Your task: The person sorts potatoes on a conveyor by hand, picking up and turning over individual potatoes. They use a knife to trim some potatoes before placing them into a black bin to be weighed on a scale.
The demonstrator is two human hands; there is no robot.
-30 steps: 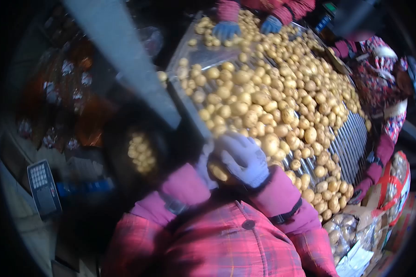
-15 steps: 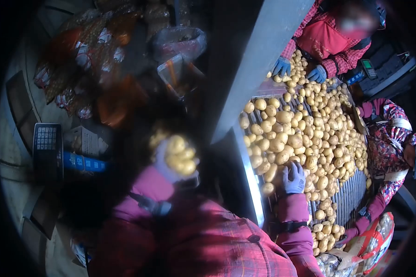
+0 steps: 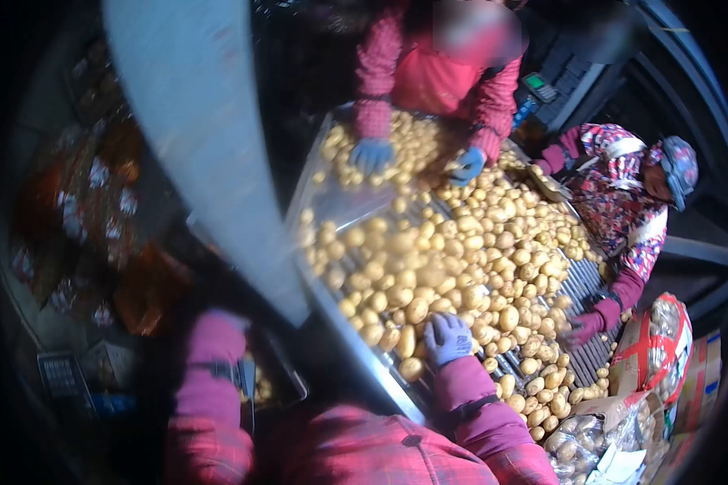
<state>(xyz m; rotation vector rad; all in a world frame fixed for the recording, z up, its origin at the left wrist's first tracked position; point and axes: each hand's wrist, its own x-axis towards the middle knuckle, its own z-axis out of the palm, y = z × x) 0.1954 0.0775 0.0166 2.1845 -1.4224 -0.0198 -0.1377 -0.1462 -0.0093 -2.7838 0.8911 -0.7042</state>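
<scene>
A heap of yellow potatoes (image 3: 461,259) covers a roller sorting table (image 3: 586,283). My right hand (image 3: 447,339), in a pale glove, lies palm down on potatoes at the table's near edge, with its fingers spread over them. My left arm in a pink sleeve (image 3: 210,356) reaches down to the left of the table, and its hand is lost in the dark there. A few potatoes (image 3: 259,390) show in a dark container beside that sleeve.
A grey metal beam (image 3: 210,162) slants across the left. A person opposite has blue-gloved hands (image 3: 372,153) in the potatoes. Another person's hand (image 3: 582,327) rests at the right edge. Filled potato bags (image 3: 594,436) and a red net sack (image 3: 663,339) stand bottom right. A keypad device (image 3: 61,376) sits at the left.
Half a second ago my left hand held a handful of potatoes to the left of the table; now it has dropped out of sight. My right hand stays on the potatoes near the table's edge.
</scene>
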